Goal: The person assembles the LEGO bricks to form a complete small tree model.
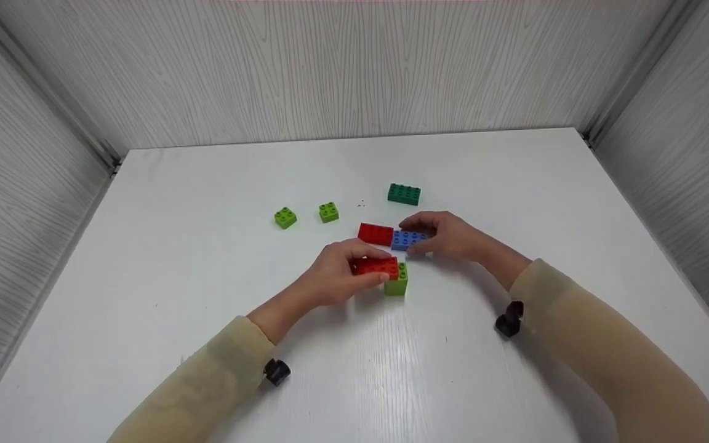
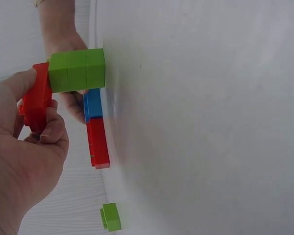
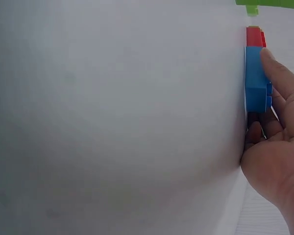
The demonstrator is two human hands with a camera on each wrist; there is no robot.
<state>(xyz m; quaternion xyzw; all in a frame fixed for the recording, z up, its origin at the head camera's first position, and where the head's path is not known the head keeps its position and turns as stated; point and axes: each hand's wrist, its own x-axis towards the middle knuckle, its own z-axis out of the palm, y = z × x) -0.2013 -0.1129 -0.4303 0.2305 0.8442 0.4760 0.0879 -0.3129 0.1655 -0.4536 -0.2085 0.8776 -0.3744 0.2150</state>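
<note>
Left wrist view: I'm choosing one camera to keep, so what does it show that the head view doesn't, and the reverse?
Only the left wrist view: seams showing that the lime stack has three layers.
Only the head view: the dark green brick and two small lime bricks lying loose; the left wrist view has just one.
Both: the left hand holding a red brick at the stack's top, the right hand at the blue brick, and another red brick beside the blue one.
</note>
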